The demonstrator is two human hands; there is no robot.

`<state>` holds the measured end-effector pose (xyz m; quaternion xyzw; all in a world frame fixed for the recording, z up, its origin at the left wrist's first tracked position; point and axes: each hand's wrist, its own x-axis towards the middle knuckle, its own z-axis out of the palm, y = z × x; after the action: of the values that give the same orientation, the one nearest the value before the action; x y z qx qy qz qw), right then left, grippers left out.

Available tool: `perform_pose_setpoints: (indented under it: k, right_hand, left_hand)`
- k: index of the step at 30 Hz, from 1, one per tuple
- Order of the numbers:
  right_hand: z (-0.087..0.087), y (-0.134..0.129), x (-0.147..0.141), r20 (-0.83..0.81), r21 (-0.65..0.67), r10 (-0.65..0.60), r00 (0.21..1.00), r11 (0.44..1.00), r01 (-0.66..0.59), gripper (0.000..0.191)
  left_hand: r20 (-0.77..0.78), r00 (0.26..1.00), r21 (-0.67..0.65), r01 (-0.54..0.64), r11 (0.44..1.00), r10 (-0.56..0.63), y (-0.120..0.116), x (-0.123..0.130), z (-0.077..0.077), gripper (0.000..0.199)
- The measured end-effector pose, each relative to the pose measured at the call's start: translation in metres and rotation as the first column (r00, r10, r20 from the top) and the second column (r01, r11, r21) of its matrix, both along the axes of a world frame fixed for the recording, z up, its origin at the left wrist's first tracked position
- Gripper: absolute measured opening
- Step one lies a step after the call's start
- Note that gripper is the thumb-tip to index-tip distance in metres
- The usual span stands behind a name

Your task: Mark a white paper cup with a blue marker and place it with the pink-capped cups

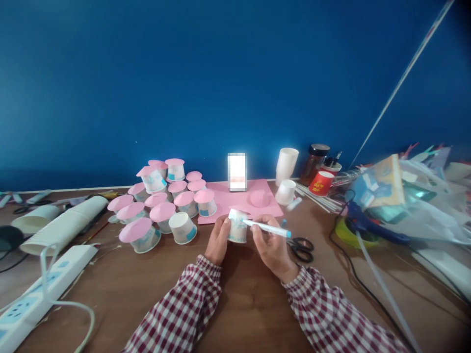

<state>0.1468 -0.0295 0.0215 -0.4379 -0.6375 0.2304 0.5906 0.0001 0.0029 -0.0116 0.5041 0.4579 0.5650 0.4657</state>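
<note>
My left hand grips the side of a white paper cup that stands upside down and carries light blue marks. In my right hand is a white marker with a light blue end, its tip at the cup's wall. Beyond the cup lies a pink sheet of paper, with a pink paper cone on it. To the left stand several upturned paper cups with pink cone tops. One cup with no cone is nearest my left hand.
Scissors lie right of my right hand. Behind them are white cups, a red cup and a dark jar. A glue gun and plastic bags crowd the right; a power strip and stacked cups lie left.
</note>
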Motion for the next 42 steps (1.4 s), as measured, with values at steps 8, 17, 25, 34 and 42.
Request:
perform_pose_setpoints:
  k: [8, 17, 25, 34, 42]
  right_hand:
    - [0.001, -0.001, 0.000, 0.002, -0.032, 0.017, 1.000, 0.999, -0.017, 0.008]
    - [0.002, -0.001, 0.000, 0.014, -0.014, 0.006, 1.000, 1.000, -0.006, 0.006]
    - [0.002, -0.001, 0.001, 0.034, -0.017, -0.004, 0.999, 1.000, 0.005, 0.007]
    - [0.005, -0.002, 0.002, 0.061, -0.006, -0.013, 0.998, 1.000, 0.013, 0.009]
    - [0.003, -0.002, 0.002, 0.078, -0.005, -0.016, 0.997, 1.000, 0.016, 0.010]
  left_hand:
    - [-0.018, 0.998, -0.016, 0.056, 0.998, -0.057, -0.001, 0.001, 0.003, 0.043]
    - [-0.026, 0.995, -0.027, 0.100, 0.995, -0.101, -0.002, 0.001, 0.003, 0.038]
    - [-0.054, 0.995, -0.036, 0.085, 0.996, -0.086, -0.004, 0.002, 0.012, 0.039]
    - [-0.025, 0.996, -0.044, 0.089, 0.995, -0.090, -0.003, 0.001, 0.008, 0.039]
    - [-0.028, 0.996, -0.041, 0.084, 0.996, -0.086, -0.003, 0.002, 0.007, 0.040]
